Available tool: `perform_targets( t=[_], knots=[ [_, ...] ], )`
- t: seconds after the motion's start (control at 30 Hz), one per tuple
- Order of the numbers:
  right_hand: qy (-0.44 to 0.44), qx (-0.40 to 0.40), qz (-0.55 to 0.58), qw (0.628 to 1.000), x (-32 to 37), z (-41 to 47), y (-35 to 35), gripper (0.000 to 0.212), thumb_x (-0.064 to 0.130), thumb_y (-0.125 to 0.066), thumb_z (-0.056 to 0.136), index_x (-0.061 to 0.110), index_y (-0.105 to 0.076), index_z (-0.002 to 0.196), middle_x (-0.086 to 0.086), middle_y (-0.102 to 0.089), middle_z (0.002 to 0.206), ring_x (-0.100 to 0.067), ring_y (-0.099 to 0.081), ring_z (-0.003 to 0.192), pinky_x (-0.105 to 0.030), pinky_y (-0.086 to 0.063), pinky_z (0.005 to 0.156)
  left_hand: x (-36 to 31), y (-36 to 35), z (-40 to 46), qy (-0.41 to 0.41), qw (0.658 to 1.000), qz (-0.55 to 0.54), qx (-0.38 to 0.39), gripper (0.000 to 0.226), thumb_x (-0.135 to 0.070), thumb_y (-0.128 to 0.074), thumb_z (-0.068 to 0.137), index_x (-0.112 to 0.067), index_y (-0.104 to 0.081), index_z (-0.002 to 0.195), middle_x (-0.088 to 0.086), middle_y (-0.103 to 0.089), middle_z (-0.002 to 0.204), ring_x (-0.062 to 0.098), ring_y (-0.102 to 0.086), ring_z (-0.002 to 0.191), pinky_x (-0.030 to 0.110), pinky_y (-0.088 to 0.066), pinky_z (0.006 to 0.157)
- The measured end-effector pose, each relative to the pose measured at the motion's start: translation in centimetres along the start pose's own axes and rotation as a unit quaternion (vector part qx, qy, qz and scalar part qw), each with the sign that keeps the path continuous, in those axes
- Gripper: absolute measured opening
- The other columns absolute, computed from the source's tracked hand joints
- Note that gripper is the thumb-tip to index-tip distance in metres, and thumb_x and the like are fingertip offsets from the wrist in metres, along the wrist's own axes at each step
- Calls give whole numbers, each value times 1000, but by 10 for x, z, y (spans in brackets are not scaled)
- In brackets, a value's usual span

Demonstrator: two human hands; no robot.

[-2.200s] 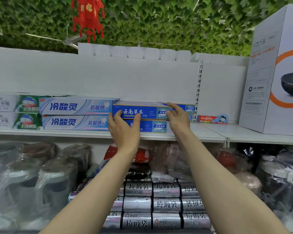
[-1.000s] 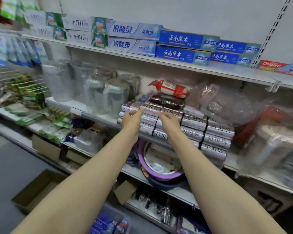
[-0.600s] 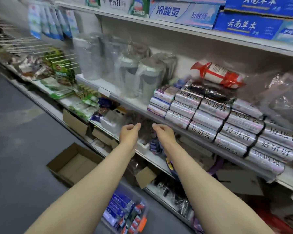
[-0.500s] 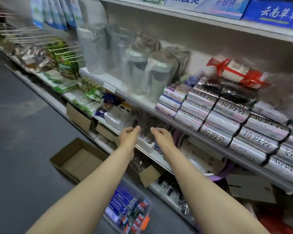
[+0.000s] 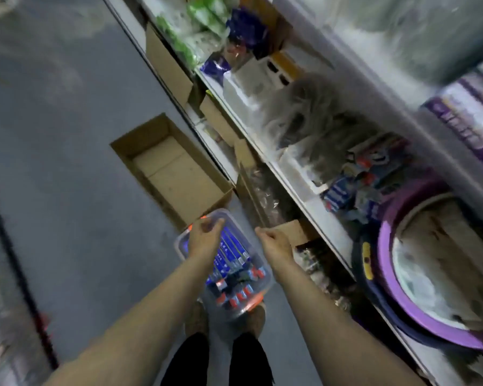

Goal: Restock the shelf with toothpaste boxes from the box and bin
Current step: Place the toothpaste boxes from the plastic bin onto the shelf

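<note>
Clear plastic bin (image 5: 262, 288) of blue toothpaste boxes (image 5: 230, 253) sits on the floor beneath the left hand (image 5: 204, 239) and right hand (image 5: 273, 245), both loosely curled, holding nothing.

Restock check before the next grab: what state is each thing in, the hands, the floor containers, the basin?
left hand: empty, fingers loosely curled, over the bin
right hand: empty, loosely curled, beside the bin
clear plastic bin: lidless, on the floor, holding blue toothpaste boxes
cardboard box: flaps open, empty, on the floor
purple basin: tilted on the low shelf
</note>
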State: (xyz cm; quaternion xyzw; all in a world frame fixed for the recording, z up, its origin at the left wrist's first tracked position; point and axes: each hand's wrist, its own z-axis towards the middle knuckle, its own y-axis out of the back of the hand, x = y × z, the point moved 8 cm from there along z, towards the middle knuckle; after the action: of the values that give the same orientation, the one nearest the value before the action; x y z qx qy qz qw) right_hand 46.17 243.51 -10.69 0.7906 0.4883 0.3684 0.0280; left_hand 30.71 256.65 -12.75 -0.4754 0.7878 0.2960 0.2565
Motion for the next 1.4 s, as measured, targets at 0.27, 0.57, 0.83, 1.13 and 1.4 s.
perform_targets(
  t=[0.27, 0.57, 0.83, 1.13, 1.4],
  knots=[
    [-80, 91, -37, 992, -114, 121, -95, 38, 30, -58, 99, -5, -67, 90, -27, -69, 97, -41, -65, 103, -43, -51, 84, 166, -21, 79, 111, 992, -7, -67, 40, -26, -69, 94, -2, -58, 124, 14, -62, 116, 26, -59, 102, 39, -48, 96],
    [-87, 121, -67, 987, -190, 227, -162, 39, 33, -53, 103, 6, -60, 131, -5, -59, 123, -22, -54, 113, -41, -42, 106, 287, -36, 166, 151, 984, -22, -94, 66, -46, -66, 92, -13, -45, 145, 4, -51, 130, 24, -53, 117, 42, -44, 106],
    [-94, 99, -61, 989, -247, 283, -192, 55, 42, -58, 100, 16, -47, 147, -5, -48, 150, -26, -48, 134, -38, -40, 104, 331, -40, 204, 102, 979, 44, -169, 74, -71, -58, 75, -15, -57, 125, 7, -65, 116, 28, -62, 108, 51, -53, 94],
    [-110, 49, -18, 993, -288, 313, -198, 69, 59, -65, 84, 25, -52, 142, -2, -56, 143, -26, -57, 125, -51, -47, 106, 351, -55, 221, 111, 980, 87, -141, 73, -61, -56, 87, -5, -54, 133, 18, -62, 122, 36, -59, 113, 54, -49, 96],
    [-95, 57, -29, 993, -289, 322, -213, 74, 54, -72, 85, 16, -50, 144, -4, -52, 148, -25, -52, 132, -48, -42, 111, 352, -61, 231, 132, 977, 66, -156, 72, -46, -70, 86, -10, -46, 144, 12, -52, 138, 29, -51, 127, 49, -43, 108]
  ],
)
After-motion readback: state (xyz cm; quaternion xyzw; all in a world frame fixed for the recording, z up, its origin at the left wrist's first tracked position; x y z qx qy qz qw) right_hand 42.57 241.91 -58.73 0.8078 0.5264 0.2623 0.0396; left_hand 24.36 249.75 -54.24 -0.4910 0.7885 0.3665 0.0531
